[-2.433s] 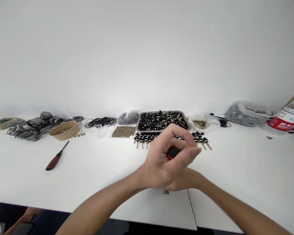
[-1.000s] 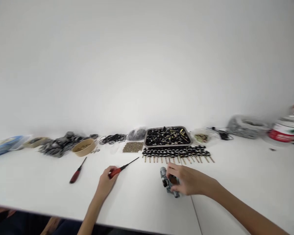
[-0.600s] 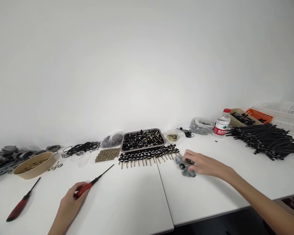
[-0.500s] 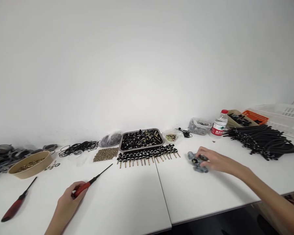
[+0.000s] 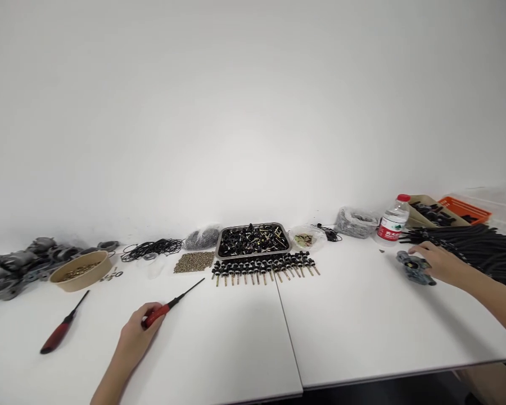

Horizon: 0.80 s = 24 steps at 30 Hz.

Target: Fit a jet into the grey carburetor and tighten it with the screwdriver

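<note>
My left hand [image 5: 141,331] is closed round the red handle of a screwdriver [image 5: 158,316], its dark shaft pointing away to the right over the white table. A second red-handled screwdriver [image 5: 59,334] lies farther left, apart from the hand. On the right, my right hand [image 5: 441,263] grips a grey cast-metal carburetor [image 5: 414,269] from its right side, close to the tabletop. Whether the carburetor touches the table I cannot tell. Just behind that hand lies a pile of black hoses [image 5: 484,247].
Along the wall stand a bowl of brass parts [image 5: 88,275], black rings [image 5: 152,247], small brass pieces [image 5: 194,262], a tray of black fittings [image 5: 219,247] and a water bottle [image 5: 392,222]. A row of black-and-brass fittings [image 5: 263,269] lies before the tray. Grey metal castings [image 5: 21,264] crowd the far left.
My right hand has carried the carburetor to the right, toward the black hoses. The left hand keeps its hold on the screwdriver. The whole view has shifted a little.
</note>
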Each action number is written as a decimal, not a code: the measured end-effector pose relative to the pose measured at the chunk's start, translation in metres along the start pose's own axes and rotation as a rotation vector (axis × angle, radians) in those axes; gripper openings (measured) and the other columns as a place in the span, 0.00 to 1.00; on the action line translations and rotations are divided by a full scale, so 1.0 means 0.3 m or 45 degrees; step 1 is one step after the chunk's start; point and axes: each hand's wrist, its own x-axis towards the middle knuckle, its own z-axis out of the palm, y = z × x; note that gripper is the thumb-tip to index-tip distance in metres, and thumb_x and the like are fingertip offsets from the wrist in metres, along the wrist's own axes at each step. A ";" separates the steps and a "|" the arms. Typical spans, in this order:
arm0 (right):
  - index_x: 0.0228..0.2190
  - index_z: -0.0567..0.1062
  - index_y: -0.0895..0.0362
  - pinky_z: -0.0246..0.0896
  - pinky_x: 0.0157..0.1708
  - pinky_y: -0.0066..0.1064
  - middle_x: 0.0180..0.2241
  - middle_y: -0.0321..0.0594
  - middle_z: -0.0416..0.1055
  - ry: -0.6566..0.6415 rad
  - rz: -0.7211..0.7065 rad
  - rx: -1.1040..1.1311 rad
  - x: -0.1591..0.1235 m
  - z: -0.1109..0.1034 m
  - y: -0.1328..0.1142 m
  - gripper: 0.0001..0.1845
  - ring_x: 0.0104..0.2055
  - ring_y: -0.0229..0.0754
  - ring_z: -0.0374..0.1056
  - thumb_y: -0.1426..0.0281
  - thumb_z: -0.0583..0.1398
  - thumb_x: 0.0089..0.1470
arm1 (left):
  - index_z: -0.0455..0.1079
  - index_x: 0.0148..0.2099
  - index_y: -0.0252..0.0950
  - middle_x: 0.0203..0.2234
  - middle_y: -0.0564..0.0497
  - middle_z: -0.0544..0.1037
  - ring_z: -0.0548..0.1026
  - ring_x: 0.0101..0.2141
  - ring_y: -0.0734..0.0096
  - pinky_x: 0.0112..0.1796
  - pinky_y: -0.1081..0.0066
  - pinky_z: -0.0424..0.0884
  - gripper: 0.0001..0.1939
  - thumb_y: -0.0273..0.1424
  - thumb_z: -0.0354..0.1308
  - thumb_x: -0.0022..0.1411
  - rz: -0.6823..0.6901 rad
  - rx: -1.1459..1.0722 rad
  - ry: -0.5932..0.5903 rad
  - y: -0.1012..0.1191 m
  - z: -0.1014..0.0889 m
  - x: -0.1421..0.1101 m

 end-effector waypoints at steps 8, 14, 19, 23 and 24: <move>0.26 0.69 0.55 0.55 0.35 0.33 0.32 0.44 0.70 -0.167 -0.326 0.236 0.025 0.065 -0.469 0.13 0.34 0.44 0.65 0.80 0.49 0.42 | 0.69 0.45 0.39 0.43 0.46 0.74 0.69 0.47 0.57 0.52 0.56 0.64 0.15 0.33 0.52 0.55 0.326 0.013 0.203 0.057 0.016 -0.036; 0.14 0.54 0.55 0.42 0.26 0.31 0.13 0.34 0.53 -0.192 -0.360 0.476 0.007 0.151 -0.896 0.07 0.19 0.38 0.51 0.75 0.47 0.38 | 0.63 0.18 0.37 0.18 0.53 0.66 0.63 0.26 0.70 0.30 0.71 0.58 0.09 0.20 0.45 0.38 0.449 -0.532 0.019 0.338 0.068 0.039; 0.14 0.52 0.55 0.41 0.24 0.30 0.14 0.33 0.51 -0.231 -0.396 0.914 0.027 0.259 -1.184 0.09 0.20 0.36 0.49 0.74 0.47 0.40 | 0.53 0.12 0.37 0.09 0.56 0.55 0.54 0.15 0.77 0.22 0.73 0.50 0.11 0.21 0.46 0.40 0.342 -1.203 -0.286 0.644 0.241 0.118; 0.23 0.61 0.55 0.45 0.19 0.27 0.18 0.29 0.54 -0.488 -0.117 1.618 0.010 0.327 -1.370 0.16 0.17 0.33 0.50 0.59 0.52 0.56 | 0.69 0.29 0.32 0.16 0.51 0.67 0.66 0.18 0.73 0.23 0.71 0.62 0.08 0.31 0.52 0.55 0.043 -2.047 -0.851 0.770 0.357 0.100; 0.27 0.62 0.55 0.48 0.18 0.27 0.19 0.29 0.56 -0.611 0.013 1.844 -0.003 0.340 -1.407 0.17 0.17 0.33 0.53 0.54 0.53 0.55 | 0.72 0.38 0.30 0.23 0.46 0.73 0.72 0.25 0.69 0.29 0.68 0.68 0.13 0.34 0.52 0.57 -0.042 -2.216 -0.913 0.780 0.372 0.090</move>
